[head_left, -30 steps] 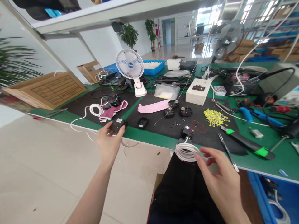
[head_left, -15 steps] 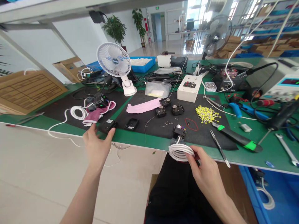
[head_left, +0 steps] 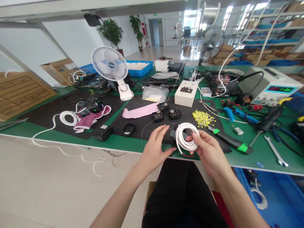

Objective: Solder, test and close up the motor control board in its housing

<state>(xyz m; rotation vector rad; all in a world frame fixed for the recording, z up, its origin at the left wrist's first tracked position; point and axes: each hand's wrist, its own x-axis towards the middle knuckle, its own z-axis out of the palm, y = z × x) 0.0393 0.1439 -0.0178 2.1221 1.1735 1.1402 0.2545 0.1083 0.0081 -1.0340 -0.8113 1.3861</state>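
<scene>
White cable coil (head_left: 182, 136) at the near edge of the tabletop (head_left: 133, 144), a little right of that edge's middle; black module (head_left: 174, 133) beside it, partly hidden. Right grip (head_left: 211, 150): closed on the coil's right side, thumb across the loops. Left grip (head_left: 154, 151): empty, wide, thumb well apart from fingers, near the module. Judged light, springy, smooth-jacketed; liable to uncoil if pinched by one loop. Best taken across all loops together, module supported by its body, with no pull on the thin red wire (head_left: 188, 155), probably fragile. Labels: white sticker on black case (head_left: 102, 133) near the left part of the near edge, too small to read; lettering on desk fan (head_left: 110, 64) hub and digits on power supply (head_left: 273, 90), not legible.
</scene>
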